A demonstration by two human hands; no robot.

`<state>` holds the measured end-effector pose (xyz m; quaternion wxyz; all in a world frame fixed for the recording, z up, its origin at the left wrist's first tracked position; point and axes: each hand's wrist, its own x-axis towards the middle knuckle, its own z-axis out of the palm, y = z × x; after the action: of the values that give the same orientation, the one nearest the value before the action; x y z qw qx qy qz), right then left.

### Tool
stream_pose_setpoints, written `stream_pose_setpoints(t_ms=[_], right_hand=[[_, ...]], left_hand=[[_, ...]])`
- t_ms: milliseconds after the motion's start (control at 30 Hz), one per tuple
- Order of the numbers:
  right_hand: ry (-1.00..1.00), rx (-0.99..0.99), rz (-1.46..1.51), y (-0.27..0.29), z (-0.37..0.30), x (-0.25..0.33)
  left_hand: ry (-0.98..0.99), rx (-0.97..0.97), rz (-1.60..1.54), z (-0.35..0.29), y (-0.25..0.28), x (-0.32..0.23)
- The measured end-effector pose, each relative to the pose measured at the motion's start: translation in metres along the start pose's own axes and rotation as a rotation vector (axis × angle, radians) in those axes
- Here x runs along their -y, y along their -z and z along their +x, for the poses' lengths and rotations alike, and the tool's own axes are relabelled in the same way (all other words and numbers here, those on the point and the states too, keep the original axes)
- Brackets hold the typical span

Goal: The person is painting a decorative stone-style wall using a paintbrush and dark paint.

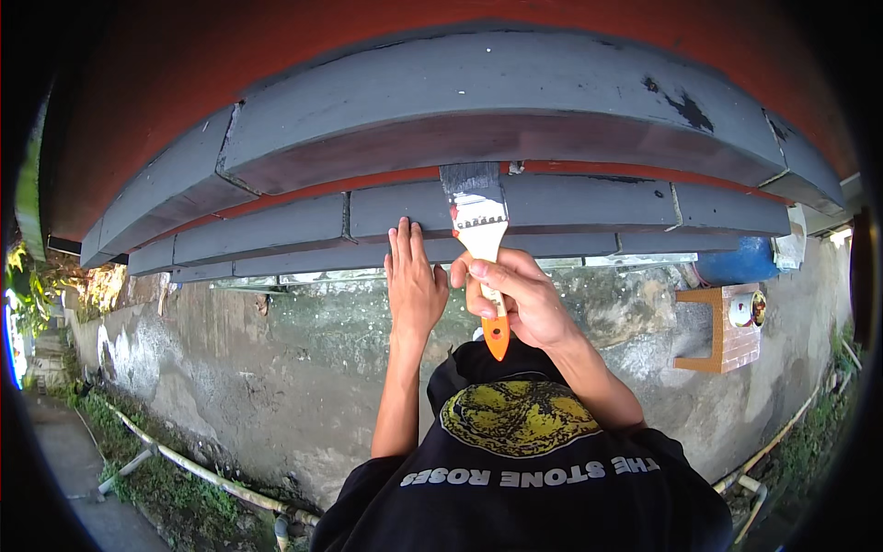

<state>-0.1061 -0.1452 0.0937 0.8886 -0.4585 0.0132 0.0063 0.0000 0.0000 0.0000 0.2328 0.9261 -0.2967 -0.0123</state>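
My right hand (526, 296) grips a wide flat paintbrush (481, 237) by its white and orange handle. The dark bristles point away from me and meet the grey painted ledges, just under the front edge of the upper ledge (515, 97). Red paint marks show on the brush's metal band. My left hand (416, 287) lies with fingers stretched out, its fingertips resting on the middle grey ledge (391, 204), left of the brush. Dark bare patches (688, 110) mark the upper ledge at the right.
A red wall (175, 101) rises behind the stepped ledges. At the right stand a small brown table (697, 294) with a round container (758, 309) on it and a blue drum (743, 261). Pale pipes (216, 480) edge the concrete ground (239, 377) behind me.
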Motion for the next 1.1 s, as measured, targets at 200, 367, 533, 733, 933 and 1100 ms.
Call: stream_pose_setpoints(t_ms=[200, 367, 533, 733, 933, 1100], right_hand=[[0.117, -0.313, 0.155, 0.009, -0.005, 0.012], [0.185, -0.321, 0.189, -0.007, 0.002, 0.018], [0.073, -0.126, 0.051, -0.015, 0.016, 0.016], [-0.044, 0.024, -0.037, 0.005, 0.003, -0.001], [-0.073, -0.09, 0.162, 0.028, -0.021, 0.007], [0.085, -0.387, -0.7, 0.023, -0.02, 0.018]], left_hand=[[-0.01, -0.029, 0.018, 0.007, -0.003, -0.005], [-0.021, -0.044, 0.023, 0.002, -0.002, -0.003], [-0.015, -0.009, 0.045, 0.0, -0.002, -0.001], [-0.072, -0.026, 0.019, 0.0, 0.0, 0.002], [-0.022, -0.013, 0.042, 0.001, 0.0, -0.003], [-0.036, -0.027, 0.048, 0.001, 0.0, -0.003]])
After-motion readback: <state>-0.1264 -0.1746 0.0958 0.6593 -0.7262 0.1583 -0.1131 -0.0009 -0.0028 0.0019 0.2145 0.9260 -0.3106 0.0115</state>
